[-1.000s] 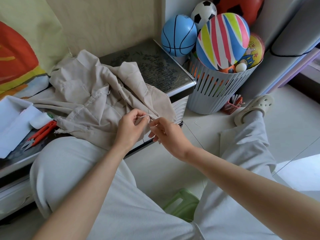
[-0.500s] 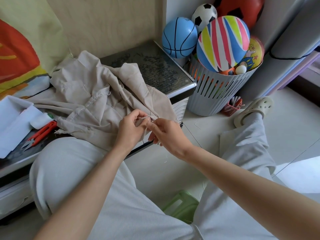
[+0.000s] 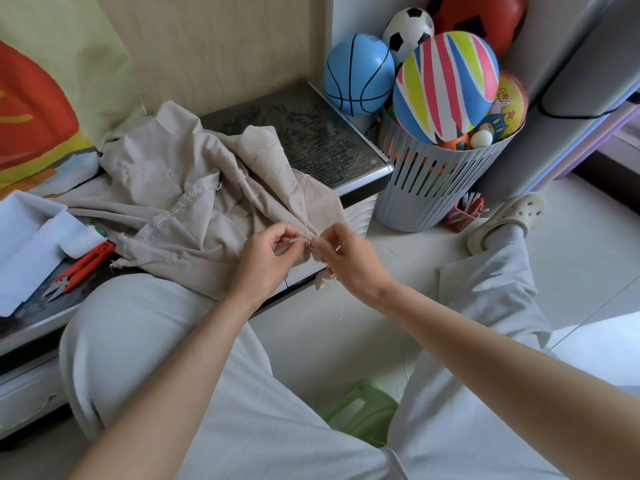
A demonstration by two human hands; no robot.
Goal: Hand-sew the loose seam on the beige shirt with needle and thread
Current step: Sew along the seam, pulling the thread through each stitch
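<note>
Both the left hand (image 3: pixel 266 259) and right hand (image 3: pixel 351 263) pinch the shirt (image 3: pixel 194 202); needle (image 3: pixel 303 218) upright between

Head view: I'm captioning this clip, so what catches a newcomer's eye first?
The striped ball sits atop a full basket, top right. At centre, the left hand and right hand pinch the shirt seam, a needle standing up between them.

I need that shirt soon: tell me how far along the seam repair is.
Done: stitch count cannot be told. In hand: the left hand pinches the beige shirt at the seam; the right hand pinches the needle, standing up through the fabric. Left: pulling it through, more stitches probably, then cutting; the orange snips lie untouched on the table.
</note>
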